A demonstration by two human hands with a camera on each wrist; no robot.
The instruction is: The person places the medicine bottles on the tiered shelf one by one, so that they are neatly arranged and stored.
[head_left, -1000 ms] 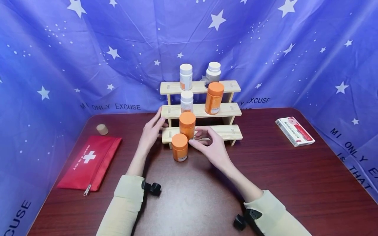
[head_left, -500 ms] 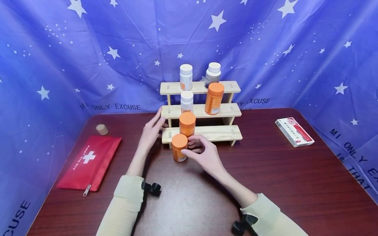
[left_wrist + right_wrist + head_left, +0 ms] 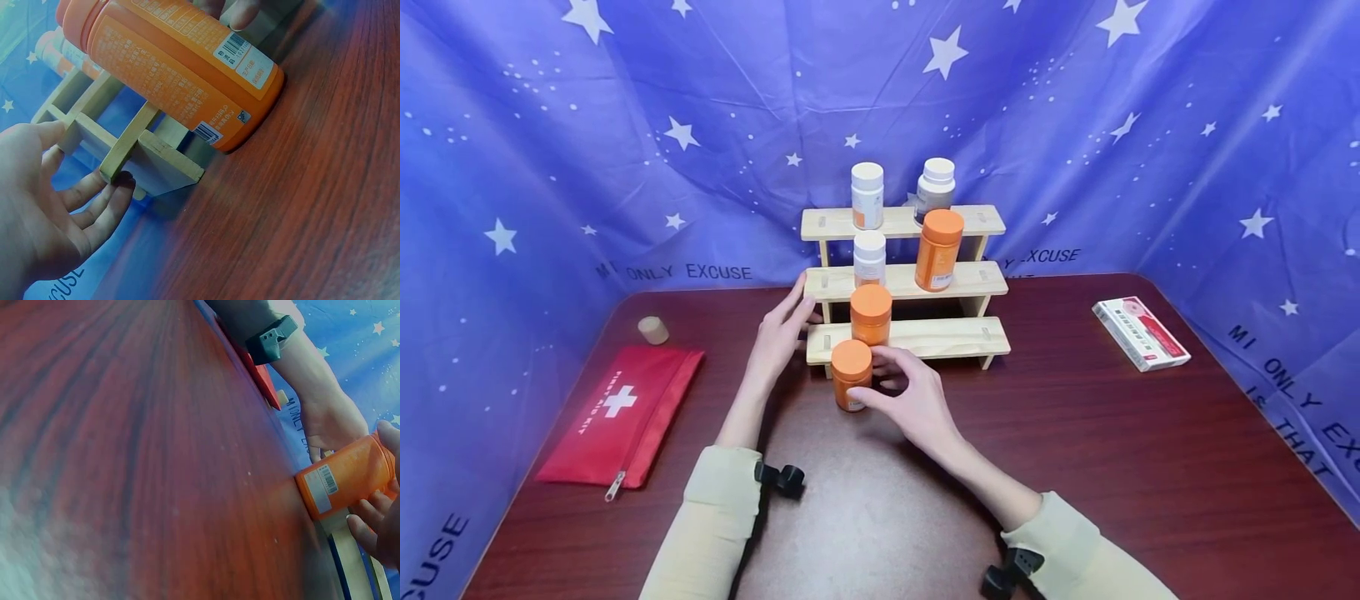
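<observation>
A tiered wooden shelf (image 3: 940,337) stands at the back of the table. My left hand (image 3: 775,337) holds its left end; the left wrist view shows curled fingertips (image 3: 122,184) at a plank's end. In front of the bottom step, an orange pill bottle (image 3: 852,379) stands upright on the table. My right hand (image 3: 917,400) pinches it from the right, thumb across its front and fingers behind. Another orange-capped bottle (image 3: 871,310) stands on the bottom step, its lower part hidden. The middle step carries a white bottle (image 3: 869,257) and an orange bottle (image 3: 939,250).
On the top step stand a white bottle (image 3: 867,196) and a grey-labelled, white-capped bottle (image 3: 935,190). A red first aid pouch (image 3: 625,412) lies at the left, near a small cork-like plug (image 3: 653,331). At the right lies a medicine box (image 3: 1141,333).
My right hand has moved from beside the bottle on the bottom step, leftward and nearer, onto the orange pill bottle on the table. My left hand stays at the shelf.
</observation>
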